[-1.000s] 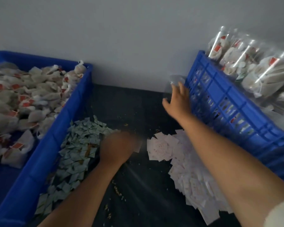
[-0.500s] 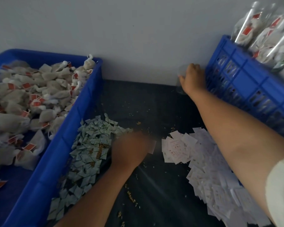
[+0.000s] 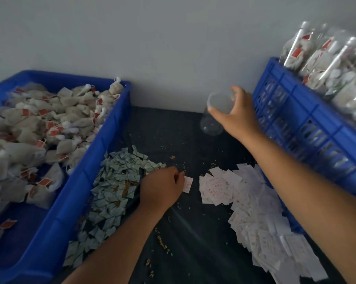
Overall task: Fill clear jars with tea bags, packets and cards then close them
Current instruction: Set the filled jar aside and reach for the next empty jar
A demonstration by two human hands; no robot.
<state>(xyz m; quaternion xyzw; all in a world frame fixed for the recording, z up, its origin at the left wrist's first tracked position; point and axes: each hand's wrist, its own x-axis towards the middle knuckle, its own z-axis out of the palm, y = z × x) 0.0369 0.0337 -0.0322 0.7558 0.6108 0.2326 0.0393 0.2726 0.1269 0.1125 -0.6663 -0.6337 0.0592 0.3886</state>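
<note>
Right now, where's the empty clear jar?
Head view, upper right of centre: the clear jar is gripped by the right hand, just left of the blue crate that holds the filled jars.

Solid-walled blue tub [image 3: 70,201] at left, running from upper left down to bottom edge. Slatted blue crate [image 3: 300,121] at right, from upper right down along right edge. Dark tabletop [image 3: 193,232] between them, centre to bottom. Yellowish crumbs [image 3: 161,241] scattered over tabletop, thickest at lower centre. Plain pale grey wall [image 3: 152,48] across top.
</note>
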